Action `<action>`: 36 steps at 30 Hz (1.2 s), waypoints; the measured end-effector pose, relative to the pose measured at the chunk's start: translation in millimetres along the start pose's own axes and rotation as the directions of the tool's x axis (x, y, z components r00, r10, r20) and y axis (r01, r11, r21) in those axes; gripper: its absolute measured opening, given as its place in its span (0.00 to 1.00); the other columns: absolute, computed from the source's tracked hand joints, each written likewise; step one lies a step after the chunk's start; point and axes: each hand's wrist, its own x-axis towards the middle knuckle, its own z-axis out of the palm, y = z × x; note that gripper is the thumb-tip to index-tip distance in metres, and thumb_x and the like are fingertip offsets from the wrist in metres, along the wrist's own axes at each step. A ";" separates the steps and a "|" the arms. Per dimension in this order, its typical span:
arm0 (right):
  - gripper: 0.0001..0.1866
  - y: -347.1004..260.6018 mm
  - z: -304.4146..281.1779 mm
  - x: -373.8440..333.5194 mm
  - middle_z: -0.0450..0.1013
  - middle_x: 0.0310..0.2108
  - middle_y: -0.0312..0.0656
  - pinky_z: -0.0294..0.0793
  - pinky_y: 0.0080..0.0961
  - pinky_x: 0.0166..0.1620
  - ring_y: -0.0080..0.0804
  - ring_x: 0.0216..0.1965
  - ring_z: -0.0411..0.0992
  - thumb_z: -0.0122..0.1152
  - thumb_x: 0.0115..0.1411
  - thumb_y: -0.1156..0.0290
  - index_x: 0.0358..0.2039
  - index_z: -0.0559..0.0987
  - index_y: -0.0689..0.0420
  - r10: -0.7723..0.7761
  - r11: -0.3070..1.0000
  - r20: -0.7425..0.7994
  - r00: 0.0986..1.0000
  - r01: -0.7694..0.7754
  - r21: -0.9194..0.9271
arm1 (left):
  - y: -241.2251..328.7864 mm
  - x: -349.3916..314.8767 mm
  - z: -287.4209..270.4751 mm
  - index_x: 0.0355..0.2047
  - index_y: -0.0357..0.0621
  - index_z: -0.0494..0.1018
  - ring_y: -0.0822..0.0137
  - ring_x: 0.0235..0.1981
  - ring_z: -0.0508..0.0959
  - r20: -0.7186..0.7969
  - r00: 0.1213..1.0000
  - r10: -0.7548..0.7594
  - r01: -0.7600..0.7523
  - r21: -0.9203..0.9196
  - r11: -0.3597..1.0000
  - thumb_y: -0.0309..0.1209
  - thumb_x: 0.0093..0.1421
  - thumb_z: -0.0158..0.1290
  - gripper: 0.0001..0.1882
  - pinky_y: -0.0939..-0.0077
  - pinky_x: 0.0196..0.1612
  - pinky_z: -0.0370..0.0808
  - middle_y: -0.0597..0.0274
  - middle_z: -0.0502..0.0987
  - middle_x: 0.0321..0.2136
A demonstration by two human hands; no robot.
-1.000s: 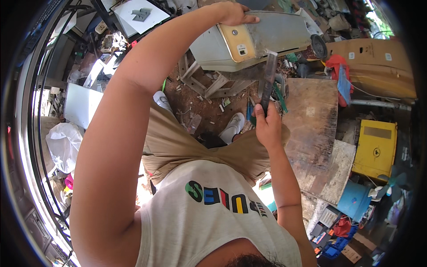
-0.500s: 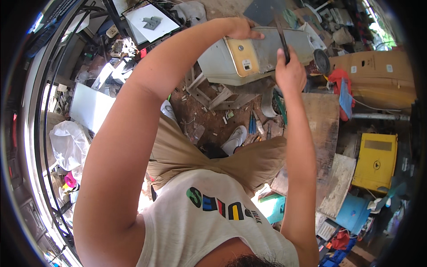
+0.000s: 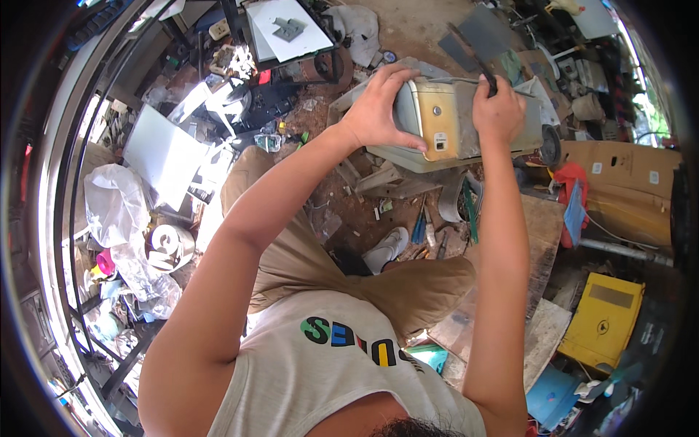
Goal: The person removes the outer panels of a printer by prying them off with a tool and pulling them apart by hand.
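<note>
Since the earlier frame, the left hand (image 3: 382, 109) has shifted from the upper edge of the grey housing (image 3: 466, 118) down to its left end, and the right hand (image 3: 501, 113) sits a little farther right in the view. Set before the person, over a slatted wooden frame (image 3: 393, 182), the housing looks stiff and hollow, probably moderate in weight but awkward to steady because of its long, rounded shape. Its gold panel (image 3: 437, 120) has a smooth, slightly glossy face that may prove slippery; the rims and corners seem to offer surer holds than the flat middle. The left fingers spread wide about the panel's left end, thumb near the lower corner, though whether they clamp it cannot be told. The right fingers are curled firmly round a dark, narrow bar (image 3: 473, 54), rigid and likely metal, which slants up and leftward. At the housing's right end sits a dark round wheel (image 3: 550, 146). Beyond lie blue-handled tools (image 3: 420, 229) on the gritty earthen floor (image 3: 320, 195), a stained wooden board (image 3: 542, 218), creased cardboard (image 3: 630, 182) and a hard yellow case (image 3: 603, 320).
</note>
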 end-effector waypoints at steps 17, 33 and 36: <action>0.22 6.8 0.9 3.1 0.80 0.43 0.39 0.72 0.40 0.52 0.46 0.49 0.73 0.55 0.59 0.48 0.46 0.83 0.47 -0.018 1.000 -0.020 1.000 0.018 -0.006 | -21.6 11.6 14.5 0.16 0.36 0.69 0.50 0.21 0.72 -0.264 0.958 -0.114 0.049 -0.243 0.969 0.30 0.47 0.54 0.10 0.64 0.26 0.70 0.50 0.70 0.17; 0.20 9.7 17.0 14.2 0.81 0.37 0.41 0.73 0.39 0.48 0.46 0.44 0.75 0.58 0.55 0.49 0.42 0.85 0.45 -0.059 0.998 -0.125 0.990 0.061 0.011 | -105.9 -17.8 -115.8 0.16 0.38 0.61 0.70 0.20 0.61 -0.258 0.915 -0.310 0.304 -0.062 0.951 0.32 0.55 0.41 0.13 0.75 0.26 0.60 0.63 0.63 0.16; 0.19 8.4 13.6 10.2 0.81 0.36 0.42 0.73 0.39 0.47 0.46 0.42 0.75 0.59 0.55 0.49 0.40 0.85 0.45 -0.055 0.998 -0.133 0.990 0.056 0.006 | -170.8 -28.0 -128.3 0.23 0.37 0.74 0.65 0.23 0.76 -0.201 0.910 -0.361 0.361 -0.040 0.932 0.42 0.60 0.44 0.20 0.69 0.28 0.71 0.55 0.76 0.20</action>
